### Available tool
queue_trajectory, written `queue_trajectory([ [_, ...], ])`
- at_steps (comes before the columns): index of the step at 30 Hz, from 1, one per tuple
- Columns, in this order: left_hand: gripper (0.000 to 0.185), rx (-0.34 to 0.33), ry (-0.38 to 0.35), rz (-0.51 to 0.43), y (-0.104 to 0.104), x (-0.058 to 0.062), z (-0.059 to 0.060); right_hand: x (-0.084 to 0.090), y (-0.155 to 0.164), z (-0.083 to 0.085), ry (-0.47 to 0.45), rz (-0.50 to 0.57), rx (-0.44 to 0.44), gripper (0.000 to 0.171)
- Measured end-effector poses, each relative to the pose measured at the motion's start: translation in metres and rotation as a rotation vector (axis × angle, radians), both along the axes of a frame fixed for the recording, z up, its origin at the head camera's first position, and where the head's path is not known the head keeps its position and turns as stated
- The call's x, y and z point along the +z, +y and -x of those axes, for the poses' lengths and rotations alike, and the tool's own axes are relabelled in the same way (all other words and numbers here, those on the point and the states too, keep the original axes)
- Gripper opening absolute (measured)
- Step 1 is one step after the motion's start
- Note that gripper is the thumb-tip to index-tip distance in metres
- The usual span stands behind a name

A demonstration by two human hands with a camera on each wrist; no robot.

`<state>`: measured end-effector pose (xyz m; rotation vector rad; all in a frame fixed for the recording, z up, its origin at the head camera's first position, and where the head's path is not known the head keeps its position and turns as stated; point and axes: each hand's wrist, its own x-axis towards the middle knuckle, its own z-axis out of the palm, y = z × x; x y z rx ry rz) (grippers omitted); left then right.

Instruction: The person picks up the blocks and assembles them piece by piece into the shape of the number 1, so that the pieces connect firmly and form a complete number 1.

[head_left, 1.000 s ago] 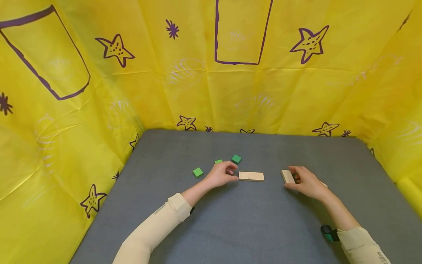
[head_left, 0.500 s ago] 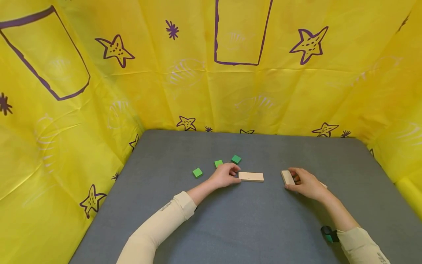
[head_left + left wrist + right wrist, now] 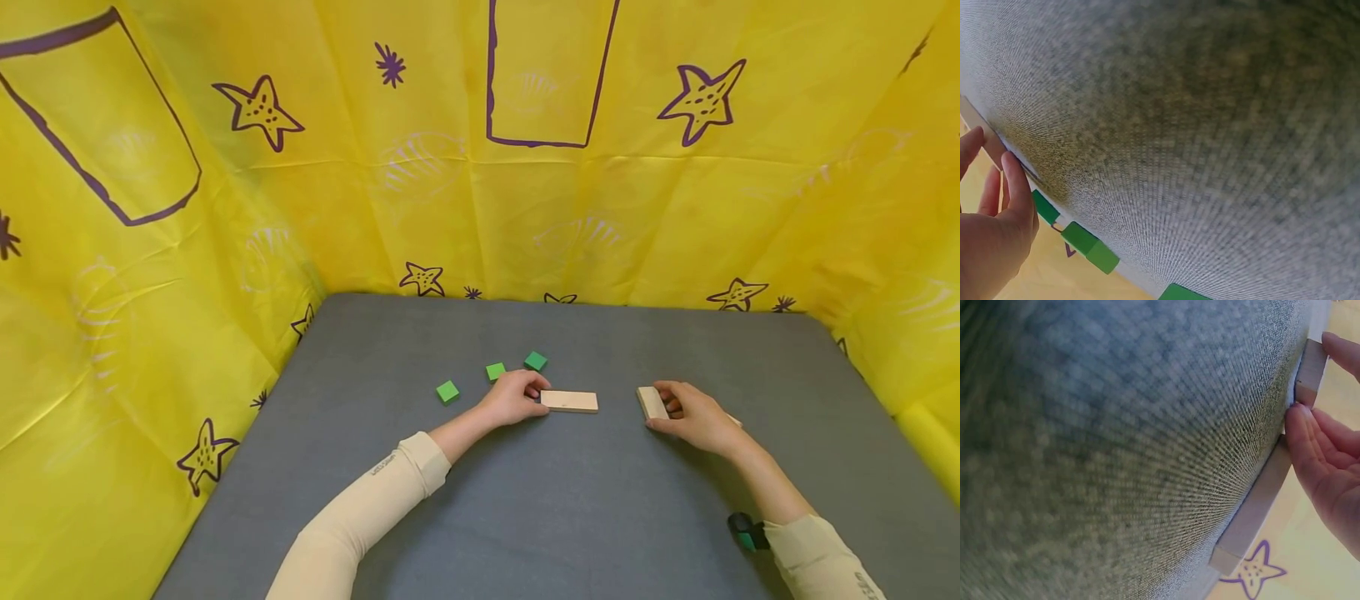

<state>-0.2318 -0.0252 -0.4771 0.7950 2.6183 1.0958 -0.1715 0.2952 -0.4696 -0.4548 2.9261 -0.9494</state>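
Note:
My left hand point(image 3: 516, 398) pinches the left end of a flat, pale wooden block point(image 3: 570, 402) lying lengthwise on the table. In the left wrist view, the thumb and a finger sit on either side of that block's end point(image 3: 986, 139). Off to the right, my right hand point(image 3: 693, 419) grips a second wooden block point(image 3: 652, 403), turned with its long side pointing away from me. Its thumb and fingertips hold this block's two ends point(image 3: 1311, 372) in the right wrist view. A third wooden block point(image 3: 1254, 506) lies beside the right hand, mostly hidden behind it in the head view.
Beyond and left of the left hand lie a light green square block point(image 3: 447, 392), another light green one point(image 3: 496, 372) and a darker green one point(image 3: 536, 361). A grey cloth covers the table point(image 3: 525, 508). Yellow patterned curtains point(image 3: 420, 208) enclose its back and sides.
My left hand has shifted slightly right, its fingers coming around the left end of the wooden block and uncovering more of the middle green block. The right hand keeps its place.

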Motion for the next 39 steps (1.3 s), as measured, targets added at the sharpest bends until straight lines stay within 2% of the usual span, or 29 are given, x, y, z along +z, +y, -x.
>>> queue_trajectory([
  [9,0.032,-0.005,0.003,0.043,0.002,-0.002,0.002,0.001,0.0,0.0,-0.003,0.0,0.0,0.061],
  [28,0.031,-0.002,0.054,0.01,-0.003,-0.004,0.0,0.002,0.0,-0.002,-0.009,-0.004,0.0,0.061],
  [39,0.029,0.014,0.044,0.01,-0.011,0.001,-0.011,0.002,0.0,-0.002,-0.015,-0.005,0.008,0.061],
])
